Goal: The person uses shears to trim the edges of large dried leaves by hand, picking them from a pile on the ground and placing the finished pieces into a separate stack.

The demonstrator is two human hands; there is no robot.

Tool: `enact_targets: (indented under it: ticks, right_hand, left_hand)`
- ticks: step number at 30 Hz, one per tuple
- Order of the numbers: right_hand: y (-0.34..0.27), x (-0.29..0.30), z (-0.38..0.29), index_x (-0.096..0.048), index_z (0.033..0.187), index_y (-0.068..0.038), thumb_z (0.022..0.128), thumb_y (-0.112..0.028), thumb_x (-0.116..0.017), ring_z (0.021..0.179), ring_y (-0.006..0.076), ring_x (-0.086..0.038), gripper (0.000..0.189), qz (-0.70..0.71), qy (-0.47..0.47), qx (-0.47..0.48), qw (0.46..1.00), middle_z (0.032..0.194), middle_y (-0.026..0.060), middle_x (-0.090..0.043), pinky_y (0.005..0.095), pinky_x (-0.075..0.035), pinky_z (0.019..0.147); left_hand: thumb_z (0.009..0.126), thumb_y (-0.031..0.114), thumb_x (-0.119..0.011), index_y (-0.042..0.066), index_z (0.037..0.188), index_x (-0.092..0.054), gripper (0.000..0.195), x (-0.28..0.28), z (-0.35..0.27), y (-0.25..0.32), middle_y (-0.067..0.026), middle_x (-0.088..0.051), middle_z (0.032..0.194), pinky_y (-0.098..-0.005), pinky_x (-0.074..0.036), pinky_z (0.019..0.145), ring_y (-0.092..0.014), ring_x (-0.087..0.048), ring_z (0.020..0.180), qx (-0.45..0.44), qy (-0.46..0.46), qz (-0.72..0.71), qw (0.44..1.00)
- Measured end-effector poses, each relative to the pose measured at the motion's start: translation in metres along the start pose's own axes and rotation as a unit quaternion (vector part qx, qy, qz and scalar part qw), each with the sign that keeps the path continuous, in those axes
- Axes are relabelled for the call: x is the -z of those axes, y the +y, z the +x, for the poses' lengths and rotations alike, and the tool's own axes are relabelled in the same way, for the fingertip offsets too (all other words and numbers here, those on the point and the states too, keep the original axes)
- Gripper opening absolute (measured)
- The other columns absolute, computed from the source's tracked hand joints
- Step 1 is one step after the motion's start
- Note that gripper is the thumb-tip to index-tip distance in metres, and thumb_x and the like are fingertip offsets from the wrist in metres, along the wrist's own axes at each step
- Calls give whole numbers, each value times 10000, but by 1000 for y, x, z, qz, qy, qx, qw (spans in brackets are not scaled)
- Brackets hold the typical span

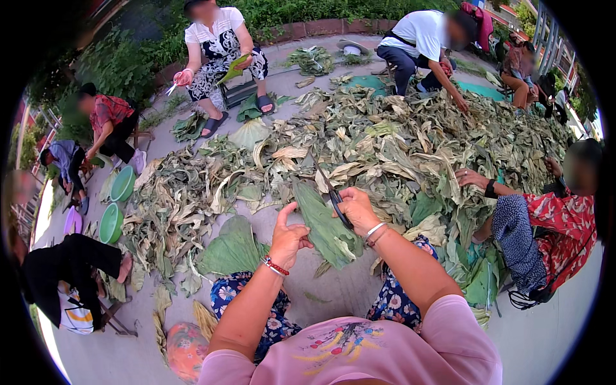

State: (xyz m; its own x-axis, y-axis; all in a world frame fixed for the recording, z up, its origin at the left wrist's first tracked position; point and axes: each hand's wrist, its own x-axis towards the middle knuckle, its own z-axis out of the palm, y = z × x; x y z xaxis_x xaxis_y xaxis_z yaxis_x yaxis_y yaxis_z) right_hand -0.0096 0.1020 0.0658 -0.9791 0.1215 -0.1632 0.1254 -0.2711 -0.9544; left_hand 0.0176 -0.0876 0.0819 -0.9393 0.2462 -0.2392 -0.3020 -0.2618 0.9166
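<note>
A folded green leaf, large and broad, hangs in front of my lap. My left hand is at its left edge, thumb and lower fingers meeting the leaf and the index finger stretched upward. In my right hand is a pair of dark-handled scissors, its blades pointing away from me along the leaf's right side. The blades look close together. Another broad green leaf lies on the ground by my left knee. Beyond my hands spreads a large heap of wilted, partly dried leaves.
Green basins and a purple basin stand at the left. A floral cushion-like item lies beside me. Close on my right sits a person in a red patterned top. Across the heap, another seated person holds scissors and a leaf.
</note>
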Motion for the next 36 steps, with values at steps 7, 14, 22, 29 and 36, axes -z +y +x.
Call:
enact_targets:
  ticks: [7, 14, 22, 29, 36]
  right_hand:
    - [-7, 3, 0, -542, 831, 48, 601, 63, -679, 556, 149, -568, 268, -26, 22, 28, 999, 687, 84, -586, 272, -468, 499]
    - [-9, 5, -4, -529, 874, 35, 581, 87, -633, 606, 148, -548, 315, -79, 40, 1, 996, 714, 72, -582, 254, -440, 556]
    - [-2, 42, 32, -561, 844, 52, 557, 48, -661, 610, 156, -561, 304, -142, 184, 117, 966, 735, 83, -600, 261, -461, 577]
    - [-11, 69, 46, -558, 893, 43, 515, -44, -719, 601, 176, -573, 420, -235, 303, 229, 895, 731, 85, -620, 283, -471, 607]
    - [-16, 30, 18, -509, 963, 59, 642, 81, -627, 560, 124, -558, 343, -118, 190, 145, 964, 722, 63, -586, 230, -441, 478]
  left_hand:
    - [808, -3, -552, -18, 946, -612, 151, 8, 11, -8, -37, -576, 765, -278, -515, 539, -131, -573, 631, 51, -29, -35, 998]
    - [826, 34, -558, -37, 992, -581, 182, 8, 5, -16, -81, -595, 864, -285, -523, 592, -163, -610, 716, 85, -57, -18, 995]
    - [846, 114, -581, -7, 989, -581, 188, 10, 7, -11, -90, -605, 948, -277, -515, 621, -174, -628, 779, 103, -86, 51, 990]
    - [854, 124, -573, -9, 973, -591, 180, 9, 1, -6, -99, -613, 936, -285, -515, 602, -171, -626, 759, 107, -98, 78, 986]
    - [856, 126, -563, -9, 964, -587, 174, 10, 5, -11, -95, -617, 918, -283, -513, 598, -159, -618, 740, 101, -116, 90, 984]
